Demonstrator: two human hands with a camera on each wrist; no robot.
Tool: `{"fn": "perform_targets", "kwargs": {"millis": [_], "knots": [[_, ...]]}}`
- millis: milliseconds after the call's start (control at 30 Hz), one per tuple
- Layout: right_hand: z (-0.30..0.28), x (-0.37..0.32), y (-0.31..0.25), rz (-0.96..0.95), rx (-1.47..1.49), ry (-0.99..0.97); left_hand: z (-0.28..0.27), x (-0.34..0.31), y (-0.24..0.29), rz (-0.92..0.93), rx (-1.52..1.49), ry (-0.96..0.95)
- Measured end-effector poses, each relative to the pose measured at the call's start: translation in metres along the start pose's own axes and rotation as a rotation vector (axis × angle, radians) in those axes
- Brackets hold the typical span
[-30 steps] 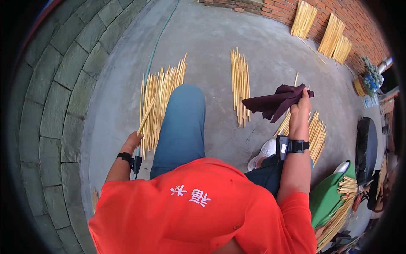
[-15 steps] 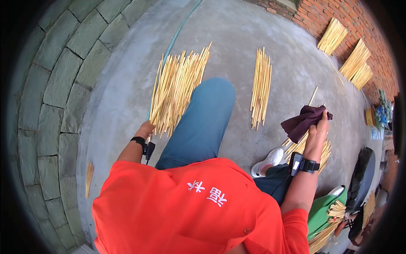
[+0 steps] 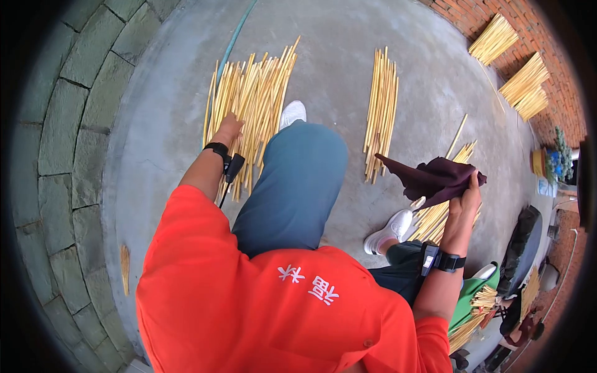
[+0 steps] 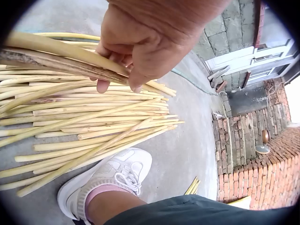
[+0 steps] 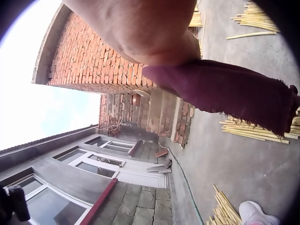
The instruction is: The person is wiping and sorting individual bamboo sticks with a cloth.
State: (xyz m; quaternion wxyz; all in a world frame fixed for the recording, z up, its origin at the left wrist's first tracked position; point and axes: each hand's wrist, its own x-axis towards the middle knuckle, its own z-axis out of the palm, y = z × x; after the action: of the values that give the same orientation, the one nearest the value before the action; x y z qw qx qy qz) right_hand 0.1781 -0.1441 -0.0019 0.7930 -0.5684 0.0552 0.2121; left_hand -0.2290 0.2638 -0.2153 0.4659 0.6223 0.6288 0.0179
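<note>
My left hand (image 3: 230,127) is over a spread of long straw-yellow sticks (image 3: 264,93) on the concrete. In the left wrist view, its thumb and fingers pinch a couple of sticks (image 4: 70,52), one with a brown-streaked side, above the others. Off to the right, my right hand (image 3: 466,198) grips a dark purple cloth (image 3: 438,177) by one end. The cloth hangs loosely, its frayed edge showing in the right wrist view. Beneath and beyond it lies another pile of sticks (image 3: 435,219).
A narrower row of sticks (image 3: 381,115) lies between the two piles. White shoes (image 3: 293,113) stand near the sticks. A green hose (image 3: 233,40) runs past the left pile. Several stick bundles (image 3: 494,38) lean on the brick wall (image 3: 460,15). Green cloth (image 3: 465,304) lies at lower right.
My left hand has moved forward from the near end of the left pile to over its middle. The cloth in my right hand has swung and spread leftward. The head view has shifted.
</note>
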Motion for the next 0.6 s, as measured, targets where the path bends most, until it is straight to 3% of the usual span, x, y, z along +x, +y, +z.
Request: {"fn": "perform_targets", "kwargs": {"millis": [67, 300, 367, 600], "knots": [[0.003, -0.002, 0.0, 0.008, -0.012, 0.0, 0.007, 0.018, -0.01, 0.162, 0.342, 0.141], [0.011, -0.012, -0.009, 0.002, 0.011, -0.01, 0.027, -0.002, -0.05, 0.222, 0.452, 0.081], [0.018, -0.02, -0.013, -0.01, 0.013, 0.019, 0.028, 0.002, -0.054, 0.386, 0.404, 0.176], [0.012, -0.023, -0.022, -0.06, 0.09, 0.003, -0.003, -0.018, 0.032, 0.404, 0.215, 0.029]]}}
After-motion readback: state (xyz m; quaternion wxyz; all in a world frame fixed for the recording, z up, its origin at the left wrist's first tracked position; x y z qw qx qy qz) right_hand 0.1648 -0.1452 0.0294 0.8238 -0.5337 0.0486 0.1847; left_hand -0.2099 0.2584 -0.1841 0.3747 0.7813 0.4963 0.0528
